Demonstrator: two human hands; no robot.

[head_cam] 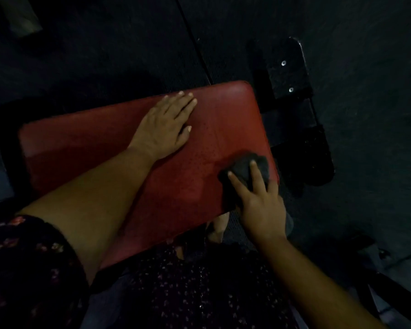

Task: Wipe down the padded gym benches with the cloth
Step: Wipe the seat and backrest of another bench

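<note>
A red padded bench [119,148] fills the middle of the head view, slanting from lower left to upper right. My left hand [163,125] lies flat on its far side, fingers straight and together. My right hand [259,200] presses a dark grey cloth [259,163] onto the pad near its right edge, with straight fingers spread over the cloth. Part of the cloth is hidden under my palm. Fine droplets speckle the pad between my two hands.
A black metal frame with two bolts [287,74] juts out past the bench's right end. Dark rubber flooring [105,43] surrounds the bench. A foot [218,227] shows below the bench's near edge. The scene is dim.
</note>
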